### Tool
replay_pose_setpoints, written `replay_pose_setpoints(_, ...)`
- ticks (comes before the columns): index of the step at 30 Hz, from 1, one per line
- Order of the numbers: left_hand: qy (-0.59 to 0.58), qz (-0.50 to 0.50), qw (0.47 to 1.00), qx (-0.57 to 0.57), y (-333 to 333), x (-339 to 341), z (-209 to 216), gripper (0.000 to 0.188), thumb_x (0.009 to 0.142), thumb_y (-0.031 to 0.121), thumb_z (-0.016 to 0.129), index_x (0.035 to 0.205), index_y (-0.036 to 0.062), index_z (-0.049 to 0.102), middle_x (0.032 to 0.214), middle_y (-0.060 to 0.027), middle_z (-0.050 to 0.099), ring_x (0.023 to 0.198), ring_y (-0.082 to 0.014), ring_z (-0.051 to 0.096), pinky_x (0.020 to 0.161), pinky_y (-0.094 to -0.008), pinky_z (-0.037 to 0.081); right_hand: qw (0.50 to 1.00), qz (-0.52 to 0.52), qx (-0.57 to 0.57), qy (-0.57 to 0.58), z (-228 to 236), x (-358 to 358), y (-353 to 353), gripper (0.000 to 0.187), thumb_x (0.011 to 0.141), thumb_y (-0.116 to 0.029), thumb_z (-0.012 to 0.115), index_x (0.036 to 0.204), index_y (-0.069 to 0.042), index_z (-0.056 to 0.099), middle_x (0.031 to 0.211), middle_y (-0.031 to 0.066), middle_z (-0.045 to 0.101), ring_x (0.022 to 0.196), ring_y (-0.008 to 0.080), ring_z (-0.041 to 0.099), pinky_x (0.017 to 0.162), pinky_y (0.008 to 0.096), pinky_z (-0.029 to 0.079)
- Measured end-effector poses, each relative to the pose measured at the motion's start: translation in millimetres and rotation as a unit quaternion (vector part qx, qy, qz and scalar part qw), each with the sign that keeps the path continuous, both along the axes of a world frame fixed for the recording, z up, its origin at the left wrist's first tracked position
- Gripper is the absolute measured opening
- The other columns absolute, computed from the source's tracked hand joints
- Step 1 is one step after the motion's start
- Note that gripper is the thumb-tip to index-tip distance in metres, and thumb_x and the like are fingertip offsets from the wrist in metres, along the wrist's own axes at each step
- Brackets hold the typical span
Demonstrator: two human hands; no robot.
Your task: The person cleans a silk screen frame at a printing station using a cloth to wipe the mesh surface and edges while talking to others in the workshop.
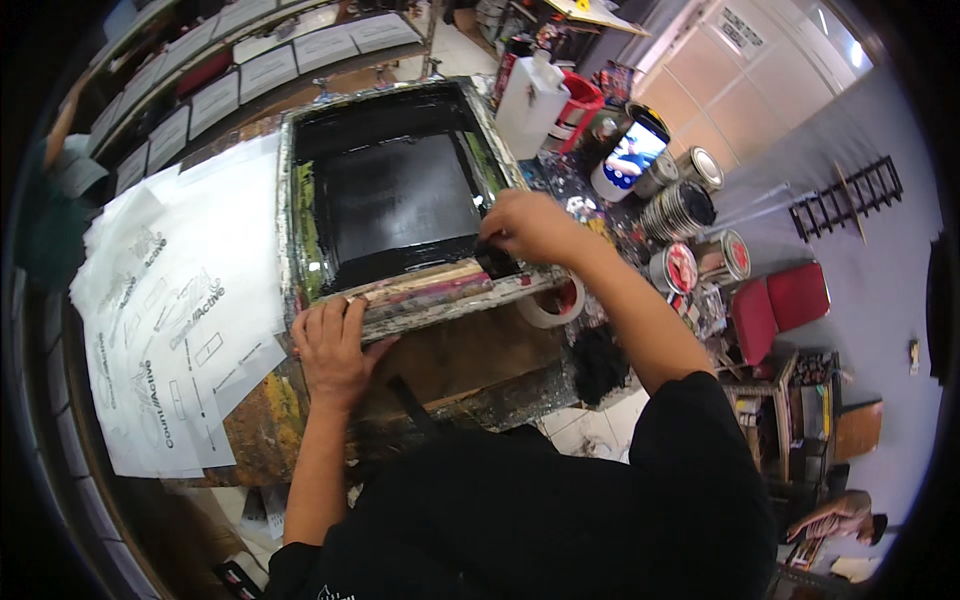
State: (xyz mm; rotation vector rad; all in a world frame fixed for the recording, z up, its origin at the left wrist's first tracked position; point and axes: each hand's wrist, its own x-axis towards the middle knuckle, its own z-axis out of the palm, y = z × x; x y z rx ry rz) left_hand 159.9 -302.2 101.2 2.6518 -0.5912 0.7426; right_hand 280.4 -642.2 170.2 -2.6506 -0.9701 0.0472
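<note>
A screen printing frame [292, 200] lies on the worktable, its mesh [400, 190] smeared with black ink around a greyish rectangle. Along its near side rests a squeegee with a worn wooden handle [430, 287]. My left hand [335, 350] grips the frame's near left corner, fingers over the edge beside the squeegee's left end. At the near right corner of the mesh, my right hand [535, 230] is closed with its fingertips down. Under those fingers is a black, ink-covered piece [497, 262], whose kind I cannot make out.
Printed translucent sheets [190, 320] cover the table's left side. A roll of tape [553, 305] lies by the frame's near right corner. Beyond stand a white jug [532, 105], a red bucket [578, 110], a lit phone [637, 155] and several ink cans [678, 212]. Racks with printed sheets [240, 95] stand behind.
</note>
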Motion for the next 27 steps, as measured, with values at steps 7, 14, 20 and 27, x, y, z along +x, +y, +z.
replay_pose_setpoints(7,0.017,0.004,1.000,0.011,-4.1,-3.9,9.7,0.065,0.077,0.045,0.083,0.126,0.0078,0.063,0.126,-0.0105,0.060,0.121,-0.0313,0.054,0.107,-0.0524,0.036,0.944,-0.309,0.113,0.031,147.8,-122.2,-145.7,0.020,0.084,-0.006,0.073,0.100,0.006,0.074,0.089,0.0091,0.075,0.078,0.0136,0.067,0.073,0.0306,0.053)
replay_pose_setpoints(14,0.016,0.004,1.000,0.003,-7.2,-4.3,7.2,0.067,0.075,0.043,0.085,0.128,0.0078,0.061,0.126,-0.0097,0.059,0.122,-0.0312,0.053,0.107,-0.0521,0.036,0.829,-0.558,-0.003,0.021,21.4,-238.5,-242.2,0.029,0.077,-0.015,0.079,0.104,-0.003,0.076,0.092,0.0129,0.077,0.085,0.0244,0.074,0.078,0.0382,0.056)
replay_pose_setpoints(20,0.025,0.016,0.999,0.012,1.2,-5.8,8.4,0.066,0.077,0.046,0.083,0.127,0.0086,0.062,0.125,-0.0092,0.059,0.121,-0.0299,0.054,0.108,-0.0531,0.035,0.871,-0.478,-0.116,-0.011,-19.5,-233.0,-164.4,0.032,0.084,-0.014,0.068,0.114,-0.006,0.075,0.106,0.0198,0.075,0.101,0.0417,0.069,0.090,0.0502,0.055)
replay_pose_setpoints(27,0.010,0.000,1.000,0.012,2.4,0.2,9.2,0.067,0.074,0.048,0.083,0.124,0.0086,0.063,0.121,-0.0104,0.058,0.116,-0.0309,0.055,0.102,-0.0522,0.038,0.917,-0.365,-0.130,0.091,-62.1,-275.8,-76.1,0.066,0.086,-0.012,0.075,0.148,-0.009,0.053,0.150,0.0298,0.047,0.108,0.0476,0.061,0.100,0.0522,0.050)
